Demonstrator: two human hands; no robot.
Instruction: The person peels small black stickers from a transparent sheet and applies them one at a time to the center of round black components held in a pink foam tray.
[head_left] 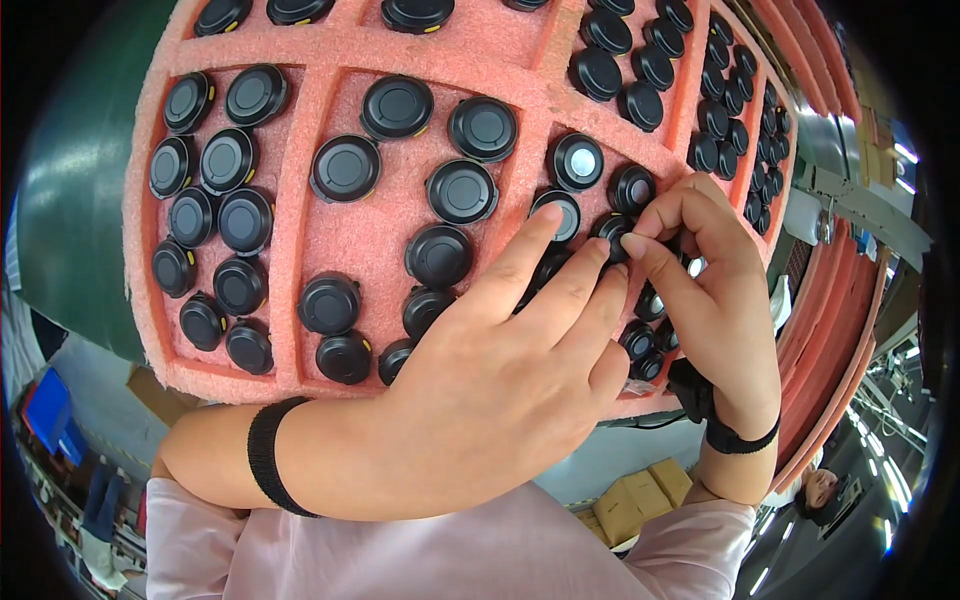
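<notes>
Foam tray [350, 48]: pink, matt, coarse and grainy over walls and floor. Round casings [397, 107]: black, apparently plastic; smooth, satin to low-gloss faces. One centre disc [579, 162] reflects light brightly, glossy. Tabletop [80, 250]: dark green, smooth, soft sheen; material uncertain. Left wristband [268, 455]: black woven cloth, ribbed, matt. Shirt [420, 560]: pale pink cloth, smooth, slight sheen. Boxes [630, 505]: brown cardboard, matt.
</notes>
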